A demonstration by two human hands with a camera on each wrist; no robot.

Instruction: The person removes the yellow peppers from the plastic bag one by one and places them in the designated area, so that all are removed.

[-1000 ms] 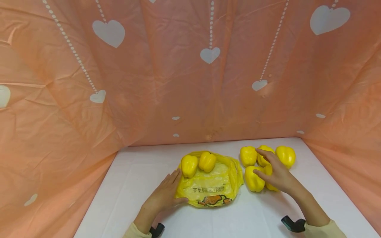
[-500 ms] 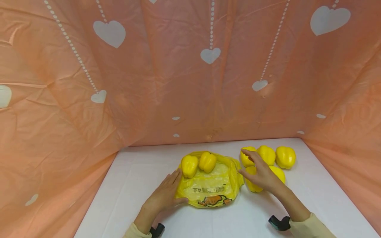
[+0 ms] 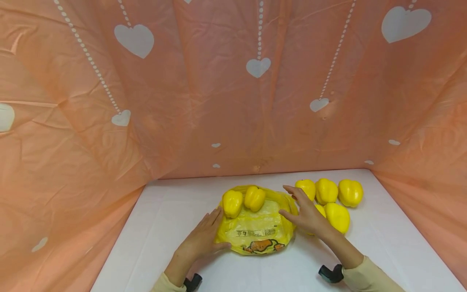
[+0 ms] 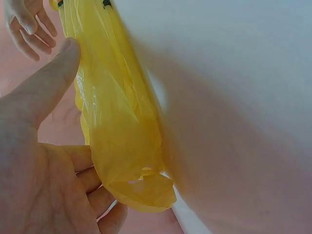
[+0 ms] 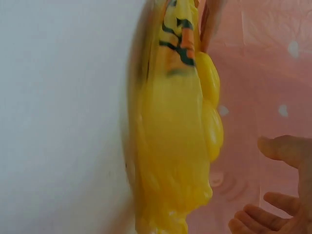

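Yellow and seemingly light and floppy, the bag [image 3: 255,223] on the desk [image 3: 175,198], with the left hand [image 3: 204,234] resting straight-fingered against it and the right hand [image 3: 307,214] relaxed and empty by its right edge, should pinch best at the rim, while the two peppers [image 3: 232,204] inside and loose peppers [image 3: 350,193] beyond, probably slippery, want cupping.

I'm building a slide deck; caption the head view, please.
A person's left grip touches a yellow bag bearing two peppers; the open right grip hovers above its right edge.
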